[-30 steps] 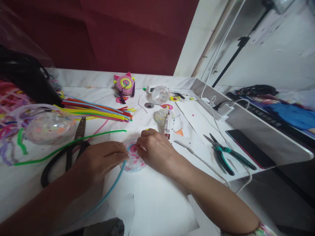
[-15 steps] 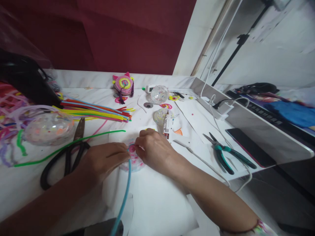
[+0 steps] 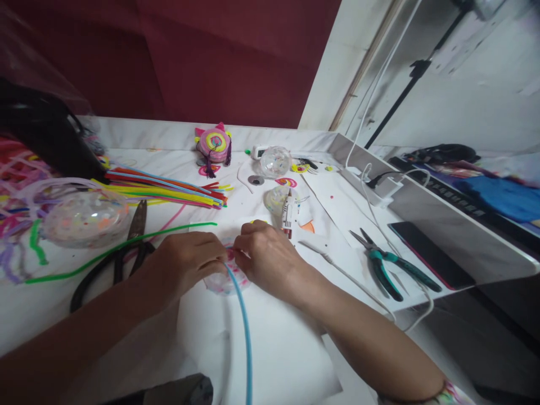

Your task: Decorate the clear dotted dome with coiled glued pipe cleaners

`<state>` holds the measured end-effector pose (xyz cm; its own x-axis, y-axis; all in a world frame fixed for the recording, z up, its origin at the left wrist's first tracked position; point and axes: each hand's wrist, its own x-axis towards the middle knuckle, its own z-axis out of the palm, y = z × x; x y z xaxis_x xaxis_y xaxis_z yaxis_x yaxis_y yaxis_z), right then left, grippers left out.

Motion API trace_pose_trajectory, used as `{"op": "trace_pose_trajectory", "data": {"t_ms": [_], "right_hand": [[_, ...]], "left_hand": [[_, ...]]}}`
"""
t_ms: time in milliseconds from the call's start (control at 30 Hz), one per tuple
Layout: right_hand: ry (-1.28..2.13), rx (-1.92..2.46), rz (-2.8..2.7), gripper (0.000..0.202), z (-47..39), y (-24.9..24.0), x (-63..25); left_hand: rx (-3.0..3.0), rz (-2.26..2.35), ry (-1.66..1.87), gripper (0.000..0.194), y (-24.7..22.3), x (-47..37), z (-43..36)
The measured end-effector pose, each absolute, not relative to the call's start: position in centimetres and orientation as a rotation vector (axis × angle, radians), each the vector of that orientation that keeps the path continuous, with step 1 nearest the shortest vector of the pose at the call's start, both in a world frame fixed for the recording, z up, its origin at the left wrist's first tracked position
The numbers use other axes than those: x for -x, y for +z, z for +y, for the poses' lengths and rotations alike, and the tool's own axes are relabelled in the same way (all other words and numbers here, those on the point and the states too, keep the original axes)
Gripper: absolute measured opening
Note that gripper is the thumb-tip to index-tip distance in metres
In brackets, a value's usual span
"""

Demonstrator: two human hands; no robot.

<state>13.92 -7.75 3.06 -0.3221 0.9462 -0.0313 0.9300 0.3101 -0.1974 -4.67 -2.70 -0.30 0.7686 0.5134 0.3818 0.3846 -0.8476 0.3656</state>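
A clear round piece with pink spots (image 3: 228, 284) lies on white paper (image 3: 278, 349) under both hands. My left hand (image 3: 192, 261) pinches a light blue pipe cleaner (image 3: 244, 326) near its upper end, over the left side of the round piece. The rest of the blue strand curves down to the bottom edge of the view. From the right, my right hand (image 3: 264, 253) bends over the same piece, its fingers pressed together at the pink and blue coil near the top. Its fingertips are partly hidden, so what they grip cannot be made out.
Scissors (image 3: 137, 225) and a green pipe cleaner (image 3: 93, 261) lie left, below a pipe cleaner bundle (image 3: 169, 188). A hot glue gun (image 3: 289, 214) stands behind my right hand. Pliers (image 3: 383, 261) and a phone (image 3: 430, 253) are at the right. A pink round figure (image 3: 214, 145) is at the back.
My left hand has shifted slightly right and up, closer to my right hand. The blue pipe cleaner's hanging part has swung to the right. My right hand has barely moved.
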Motion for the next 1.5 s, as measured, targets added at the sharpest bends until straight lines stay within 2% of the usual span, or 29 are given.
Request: {"op": "trace_pose_trajectory", "data": {"t_ms": [200, 667, 800, 967, 1100, 1300, 1500], "right_hand": [[0.297, 1.765, -2.466, 0.022, -7.7, 3.2, -13.9], [0.347, 1.799, -2.459, 0.024, -7.7, 3.4, -13.8], [0.356, 1.792, -2.451, 0.021, -7.8, 3.5, -13.8], [0.353, 1.785, -2.442, 0.026, -7.7, 3.3, -13.8], [0.342, 1.766, -2.44, 0.025, -7.6, 3.0, -13.8], [0.359, 1.741, -2.387, 0.024, -7.7, 2.7, -14.0], [0.429, 1.712, -2.191, 0.02, -7.8, 1.5, -14.5]], "left_hand": [[-2.655, 0.733, 0.709, 0.008, -0.2, 4.0, -1.7], [-2.607, 0.815, 0.512, 0.008, 0.1, 3.5, -0.7], [-2.605, 0.882, 0.429, 0.017, 0.2, 3.1, -0.8], [-2.683, 0.942, 0.323, 0.009, 0.1, 3.0, -0.7], [-2.751, 0.995, 0.22, 0.01, 0.1, 2.6, -0.4], [-2.776, 0.993, -0.039, 0.017, 1.8, 1.6, -0.8], [-2.716, 0.972, -0.066, 0.013, 2.7, 1.7, -1.0]]}}
